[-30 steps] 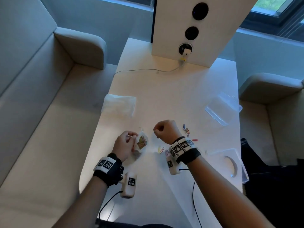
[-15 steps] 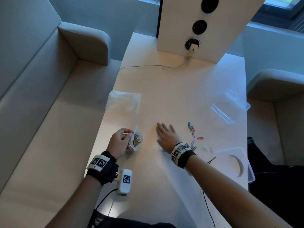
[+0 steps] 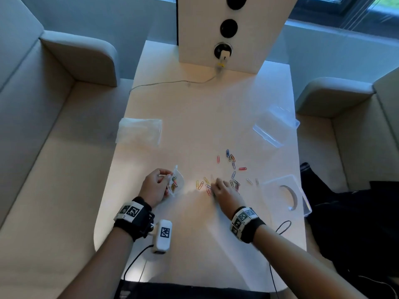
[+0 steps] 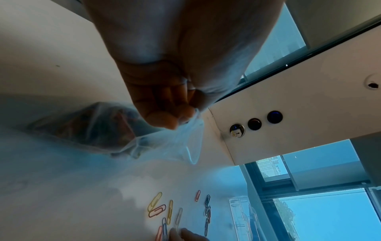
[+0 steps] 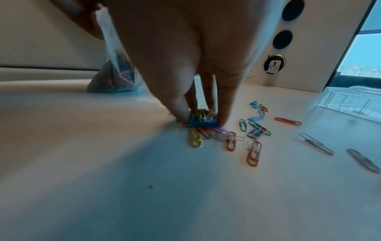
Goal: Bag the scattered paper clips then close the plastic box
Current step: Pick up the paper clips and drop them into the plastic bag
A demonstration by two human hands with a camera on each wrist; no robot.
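Note:
My left hand (image 3: 167,176) pinches the mouth of a small clear bag (image 3: 177,182) that rests on the white table and holds several coloured clips. In the left wrist view the left hand's fingers (image 4: 164,120) curl on the bag (image 4: 92,125). Just to its right, my right hand (image 3: 212,186) reaches down and pinches a bunch of paper clips (image 5: 203,119) between thumb and fingertips. More clips (image 3: 232,160) lie scattered beyond and right of it. A clear plastic box (image 3: 276,126) stands open at the back right.
A flat clear plastic piece with a curved cutout (image 3: 285,195) lies at the table's right edge. A folded clear packet (image 3: 139,132) sits at the left edge. A white cable (image 3: 172,82) runs to the socket pillar (image 3: 226,29). Sofas flank the table.
My right hand went from a fist beside the bag to lying flat on the table, then moved right and now pinches clips. The left hand still holds the bag.

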